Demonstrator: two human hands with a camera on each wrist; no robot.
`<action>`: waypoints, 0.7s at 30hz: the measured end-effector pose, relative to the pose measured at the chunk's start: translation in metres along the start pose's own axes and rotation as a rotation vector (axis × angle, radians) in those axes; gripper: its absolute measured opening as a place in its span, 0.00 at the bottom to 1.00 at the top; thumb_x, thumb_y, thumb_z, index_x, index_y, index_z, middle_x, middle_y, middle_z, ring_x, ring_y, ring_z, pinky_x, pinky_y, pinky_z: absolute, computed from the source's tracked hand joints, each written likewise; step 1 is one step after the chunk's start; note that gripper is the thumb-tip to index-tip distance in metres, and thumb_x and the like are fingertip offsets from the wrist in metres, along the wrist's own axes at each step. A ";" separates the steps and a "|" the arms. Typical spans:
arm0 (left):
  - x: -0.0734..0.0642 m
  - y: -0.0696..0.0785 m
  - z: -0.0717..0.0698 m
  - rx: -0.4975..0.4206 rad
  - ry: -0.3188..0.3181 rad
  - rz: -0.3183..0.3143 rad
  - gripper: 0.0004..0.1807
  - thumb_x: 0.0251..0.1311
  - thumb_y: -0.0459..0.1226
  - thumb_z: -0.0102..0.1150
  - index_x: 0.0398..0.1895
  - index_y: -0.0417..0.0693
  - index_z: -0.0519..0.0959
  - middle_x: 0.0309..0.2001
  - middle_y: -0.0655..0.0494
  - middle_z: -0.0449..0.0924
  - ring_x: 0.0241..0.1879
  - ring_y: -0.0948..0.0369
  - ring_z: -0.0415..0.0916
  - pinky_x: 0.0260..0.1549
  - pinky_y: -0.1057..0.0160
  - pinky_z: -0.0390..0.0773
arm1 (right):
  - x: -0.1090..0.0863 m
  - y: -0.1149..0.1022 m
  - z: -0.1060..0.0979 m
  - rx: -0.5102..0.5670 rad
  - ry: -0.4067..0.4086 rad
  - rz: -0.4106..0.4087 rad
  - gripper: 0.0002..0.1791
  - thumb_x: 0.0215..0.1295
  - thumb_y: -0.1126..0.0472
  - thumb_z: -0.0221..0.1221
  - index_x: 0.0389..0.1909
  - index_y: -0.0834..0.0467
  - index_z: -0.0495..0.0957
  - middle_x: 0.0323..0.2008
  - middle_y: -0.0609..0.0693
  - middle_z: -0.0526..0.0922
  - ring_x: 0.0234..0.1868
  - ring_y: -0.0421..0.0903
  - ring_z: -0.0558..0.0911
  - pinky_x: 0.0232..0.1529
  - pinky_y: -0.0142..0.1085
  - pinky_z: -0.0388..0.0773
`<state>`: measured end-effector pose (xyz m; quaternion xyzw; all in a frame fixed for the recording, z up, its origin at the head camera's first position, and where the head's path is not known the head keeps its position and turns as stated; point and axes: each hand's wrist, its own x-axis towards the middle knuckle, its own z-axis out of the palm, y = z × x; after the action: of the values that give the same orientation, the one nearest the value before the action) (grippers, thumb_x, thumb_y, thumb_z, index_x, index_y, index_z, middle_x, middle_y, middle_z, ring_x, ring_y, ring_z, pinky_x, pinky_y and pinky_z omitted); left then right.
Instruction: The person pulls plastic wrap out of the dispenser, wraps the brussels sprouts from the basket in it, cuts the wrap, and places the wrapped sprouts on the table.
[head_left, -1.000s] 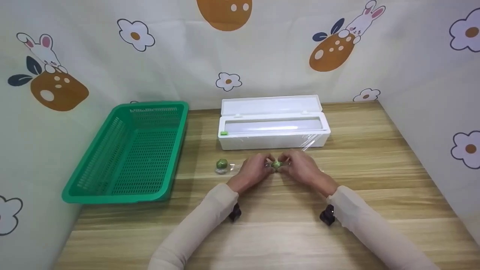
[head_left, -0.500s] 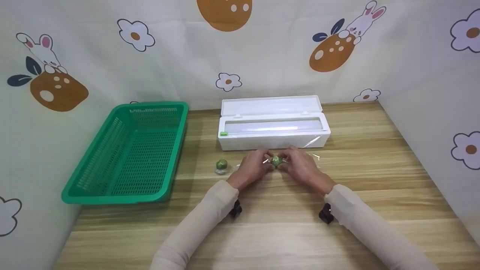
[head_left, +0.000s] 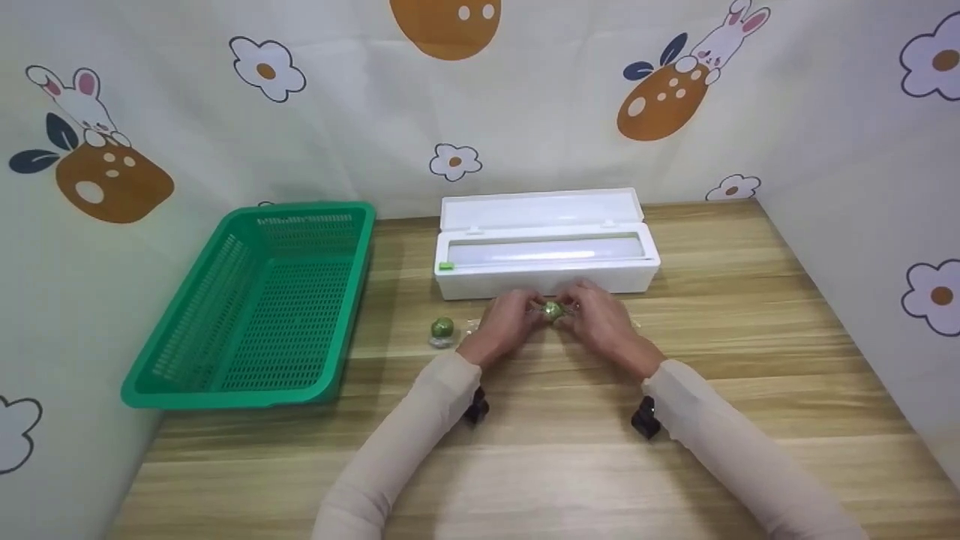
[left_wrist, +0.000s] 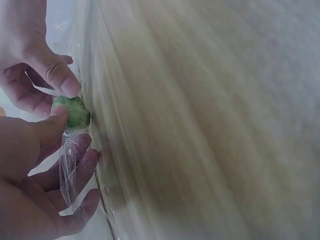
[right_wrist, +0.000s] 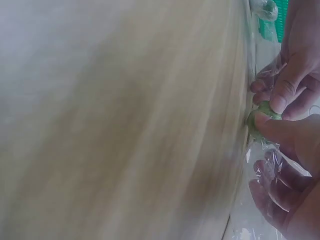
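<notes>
Person at the worktop, both hands together just in front of a white box with its lid up. Between the hands: a small green ball in clear film. Whether it touches the wood below, I can't tell.

Fingers of the left hand and right hand clamped on the wrapped ball, one set from each side, thumbs on it. Film loose over the other fingers of both.

Off to the left, apart from the hands, a second green ball with film bunched at its near side. Farther left, a green basket.

Risks, my judgement: a hard or uneven pull could tear film this thin, or roll the ball out of the pinch. Film looks clingy; slack over the fingers may stick there, or to itself, and leave a gap in the wrap.

Direction: ball nearly round, no clear long axis of its own. Wrapped bundle runs left to right, roughly along the box's front. No stem end I can make out surely.
</notes>
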<state>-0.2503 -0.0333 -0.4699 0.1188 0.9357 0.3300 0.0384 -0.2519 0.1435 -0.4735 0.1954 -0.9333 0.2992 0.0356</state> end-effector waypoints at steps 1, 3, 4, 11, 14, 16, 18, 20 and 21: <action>0.001 0.000 0.000 0.006 0.005 0.003 0.11 0.63 0.38 0.65 0.47 0.45 0.84 0.46 0.50 0.87 0.47 0.54 0.83 0.49 0.57 0.82 | 0.001 0.000 0.001 -0.005 0.008 -0.011 0.15 0.54 0.62 0.73 0.43 0.58 0.85 0.49 0.56 0.84 0.50 0.56 0.82 0.51 0.52 0.80; 0.002 0.000 0.000 0.009 0.021 0.007 0.12 0.62 0.37 0.66 0.47 0.44 0.83 0.48 0.49 0.87 0.50 0.52 0.83 0.52 0.55 0.81 | 0.002 0.001 0.002 -0.017 0.022 -0.028 0.16 0.54 0.61 0.73 0.44 0.58 0.85 0.50 0.56 0.85 0.51 0.56 0.82 0.52 0.53 0.80; 0.002 0.000 0.000 0.007 0.033 0.010 0.12 0.62 0.37 0.66 0.47 0.44 0.83 0.48 0.48 0.87 0.51 0.52 0.83 0.53 0.55 0.81 | 0.003 0.001 0.002 -0.029 0.028 -0.037 0.16 0.55 0.60 0.73 0.45 0.58 0.85 0.50 0.56 0.85 0.52 0.56 0.82 0.52 0.53 0.80; 0.007 -0.003 0.005 0.002 0.121 0.054 0.08 0.61 0.38 0.67 0.41 0.45 0.84 0.44 0.50 0.88 0.47 0.53 0.85 0.48 0.56 0.83 | 0.006 0.000 0.001 -0.039 0.054 -0.001 0.17 0.53 0.64 0.73 0.45 0.57 0.85 0.48 0.56 0.83 0.53 0.57 0.80 0.53 0.54 0.79; 0.008 -0.005 0.005 -0.017 0.139 0.059 0.07 0.62 0.37 0.66 0.41 0.46 0.85 0.43 0.51 0.89 0.46 0.55 0.85 0.48 0.59 0.83 | 0.008 -0.001 0.002 -0.026 0.079 0.008 0.17 0.51 0.66 0.73 0.43 0.56 0.84 0.46 0.56 0.82 0.51 0.56 0.79 0.50 0.55 0.79; 0.009 -0.005 0.005 -0.029 0.150 0.064 0.07 0.62 0.36 0.66 0.41 0.46 0.86 0.43 0.52 0.89 0.46 0.55 0.85 0.49 0.60 0.83 | 0.009 -0.001 0.003 -0.032 0.098 0.007 0.16 0.51 0.66 0.73 0.42 0.56 0.85 0.44 0.56 0.82 0.49 0.56 0.79 0.49 0.54 0.79; 0.009 -0.006 0.006 -0.033 0.159 0.062 0.07 0.62 0.35 0.65 0.42 0.46 0.86 0.43 0.52 0.89 0.47 0.56 0.85 0.50 0.60 0.82 | 0.009 -0.001 0.005 -0.044 0.117 0.006 0.15 0.51 0.64 0.74 0.41 0.55 0.86 0.43 0.55 0.83 0.48 0.56 0.80 0.47 0.53 0.79; 0.009 -0.006 0.007 -0.029 0.165 0.059 0.08 0.62 0.35 0.66 0.43 0.46 0.87 0.43 0.53 0.89 0.47 0.56 0.85 0.51 0.59 0.82 | 0.009 -0.001 0.006 -0.057 0.133 0.008 0.14 0.52 0.63 0.74 0.41 0.56 0.87 0.42 0.56 0.84 0.47 0.56 0.81 0.47 0.52 0.79; 0.009 -0.006 0.008 -0.029 0.162 0.052 0.08 0.62 0.35 0.66 0.43 0.46 0.87 0.43 0.53 0.89 0.47 0.56 0.85 0.50 0.59 0.82 | 0.009 -0.001 0.006 -0.065 0.141 0.007 0.14 0.52 0.62 0.74 0.41 0.56 0.87 0.41 0.56 0.84 0.46 0.56 0.81 0.46 0.52 0.79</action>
<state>-0.2592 -0.0308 -0.4795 0.1153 0.9275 0.3529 -0.0443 -0.2593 0.1357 -0.4762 0.1695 -0.9383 0.2819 0.1067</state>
